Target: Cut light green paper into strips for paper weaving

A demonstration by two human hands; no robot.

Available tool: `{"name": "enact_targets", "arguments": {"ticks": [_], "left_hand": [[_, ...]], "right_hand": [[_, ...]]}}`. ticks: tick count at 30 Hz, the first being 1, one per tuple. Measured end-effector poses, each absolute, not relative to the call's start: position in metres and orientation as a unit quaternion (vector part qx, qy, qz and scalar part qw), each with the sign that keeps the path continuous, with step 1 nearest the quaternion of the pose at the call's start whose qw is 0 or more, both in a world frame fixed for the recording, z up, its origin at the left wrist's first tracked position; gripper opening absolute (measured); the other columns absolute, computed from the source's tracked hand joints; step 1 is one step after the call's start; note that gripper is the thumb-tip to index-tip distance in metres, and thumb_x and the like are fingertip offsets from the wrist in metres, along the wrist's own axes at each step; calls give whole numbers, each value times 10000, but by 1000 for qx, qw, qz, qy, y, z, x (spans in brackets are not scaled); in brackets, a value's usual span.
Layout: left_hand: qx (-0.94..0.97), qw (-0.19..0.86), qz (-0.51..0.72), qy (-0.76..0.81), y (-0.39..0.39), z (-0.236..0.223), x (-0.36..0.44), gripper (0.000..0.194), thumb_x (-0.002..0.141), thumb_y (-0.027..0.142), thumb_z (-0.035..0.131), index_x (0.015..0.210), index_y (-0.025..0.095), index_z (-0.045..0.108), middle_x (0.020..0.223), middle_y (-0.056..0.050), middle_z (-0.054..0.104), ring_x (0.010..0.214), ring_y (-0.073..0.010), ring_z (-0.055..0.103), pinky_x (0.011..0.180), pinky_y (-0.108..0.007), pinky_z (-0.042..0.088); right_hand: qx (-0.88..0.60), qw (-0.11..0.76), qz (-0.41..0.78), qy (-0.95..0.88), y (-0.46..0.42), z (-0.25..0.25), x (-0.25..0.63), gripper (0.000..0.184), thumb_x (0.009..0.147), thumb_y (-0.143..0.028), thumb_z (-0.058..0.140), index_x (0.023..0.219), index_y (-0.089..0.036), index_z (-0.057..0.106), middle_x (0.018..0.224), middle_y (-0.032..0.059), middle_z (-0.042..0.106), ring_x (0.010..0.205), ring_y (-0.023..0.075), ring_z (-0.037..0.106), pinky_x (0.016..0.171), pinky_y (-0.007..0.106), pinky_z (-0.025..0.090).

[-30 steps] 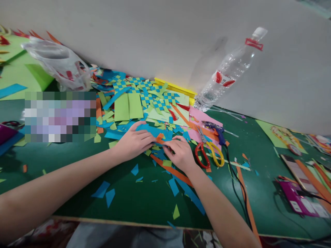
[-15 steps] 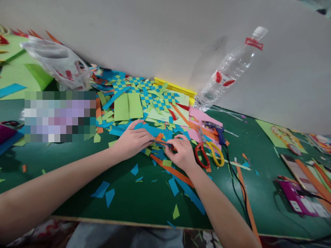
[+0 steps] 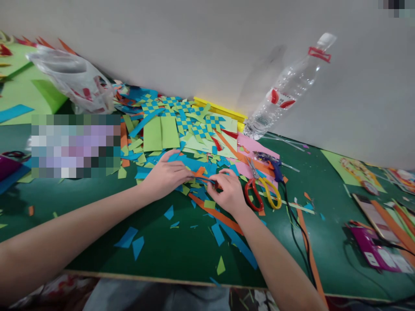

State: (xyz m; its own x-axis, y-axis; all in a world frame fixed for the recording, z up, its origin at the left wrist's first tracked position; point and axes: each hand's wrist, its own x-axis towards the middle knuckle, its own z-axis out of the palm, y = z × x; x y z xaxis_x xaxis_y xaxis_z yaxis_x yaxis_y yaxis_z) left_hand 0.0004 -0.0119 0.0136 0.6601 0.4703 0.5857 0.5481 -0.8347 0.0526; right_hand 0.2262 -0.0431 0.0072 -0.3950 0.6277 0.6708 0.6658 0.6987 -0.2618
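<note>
My left hand [image 3: 167, 176] lies on a blue paper sheet [image 3: 191, 164] amid scraps, fingers pressed together and pinching its near edge. My right hand [image 3: 228, 192] is closed in a pinch on an orange paper strip [image 3: 207, 179] at the same edge, fingertips almost meeting the left hand's. Woven blue and green paper mats [image 3: 181, 114] lie behind them. Scissors with red and yellow handles [image 3: 261, 190] rest just right of my right hand.
A clear plastic bottle [image 3: 288, 88] leans against the white wall. A plastic bag [image 3: 73, 80] stands at the left. Green cutting mat [image 3: 168, 250] carries scattered blue, green and orange scraps. A black cable [image 3: 296, 229] and a purple packet [image 3: 372, 250] lie at the right.
My right hand has closed tighter on the orange strip and drawn it slightly up against the blue sheet. My left hand has barely shifted.
</note>
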Motion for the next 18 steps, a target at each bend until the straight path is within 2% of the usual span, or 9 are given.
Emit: {"name": "enact_targets", "arguments": {"ticks": [4, 10, 18], "left_hand": [[-904, 48, -292, -310, -10, 11, -3, 210, 961, 287, 506, 915, 224, 701, 807, 18, 737, 730, -130, 675, 1081, -404, 368], [-884, 37, -302, -356, -8, 10, -6, 185, 950, 316, 532, 956, 228, 694, 834, 8, 743, 756, -148, 685, 1090, -412, 339], [-872, 42, -305, -381, -7, 8, -8, 188, 939, 336, 549, 946, 217, 695, 818, 0, 738, 752, -156, 686, 1079, -419, 342]], "right_hand": [[-422, 414, 3, -806, -43, 8, 227, 67, 835, -200, 551, 807, -224, 606, 631, -10, 654, 595, 154, 593, 794, 354, 508], [-503, 455, 92, -729, -41, 11, 232, 56, 805, -234, 591, 797, -204, 638, 709, 16, 680, 641, 162, 628, 659, 294, 516], [-557, 508, 152, -640, -39, 9, 239, 117, 806, -310, 614, 850, -205, 643, 680, -9, 640, 615, 150, 596, 628, 285, 498]]}}
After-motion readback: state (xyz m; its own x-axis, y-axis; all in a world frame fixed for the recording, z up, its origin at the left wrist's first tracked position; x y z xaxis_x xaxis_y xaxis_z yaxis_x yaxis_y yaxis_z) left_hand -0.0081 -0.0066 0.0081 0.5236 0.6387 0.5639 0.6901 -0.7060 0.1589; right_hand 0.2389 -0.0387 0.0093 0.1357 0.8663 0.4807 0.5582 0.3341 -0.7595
